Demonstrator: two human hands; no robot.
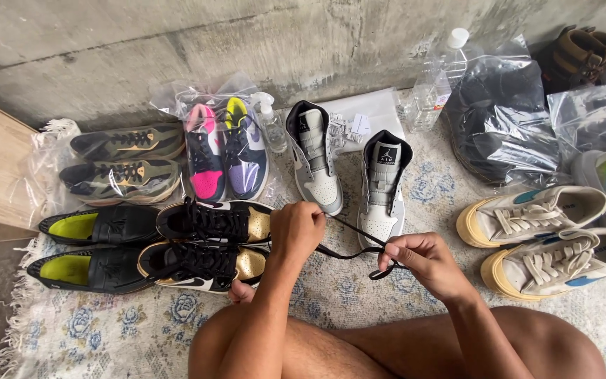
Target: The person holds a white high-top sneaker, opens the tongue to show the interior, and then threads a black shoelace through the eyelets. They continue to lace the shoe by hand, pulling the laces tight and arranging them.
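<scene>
Fingers of left hand [296, 228] and right hand [419, 260] pinched shut on black shoelace [348, 247], stretched above rug [348, 295], before grey high-top shoes [348, 175]. Risk: lace slipping free if either pinch slackens.

Black lace [348, 250], blue-flowered rug [142, 330]

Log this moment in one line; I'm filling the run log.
left hand: pinching black shoelace | right hand: gripping its other end | nearest: black-and-gold sneakers | floor: floral rug
</scene>
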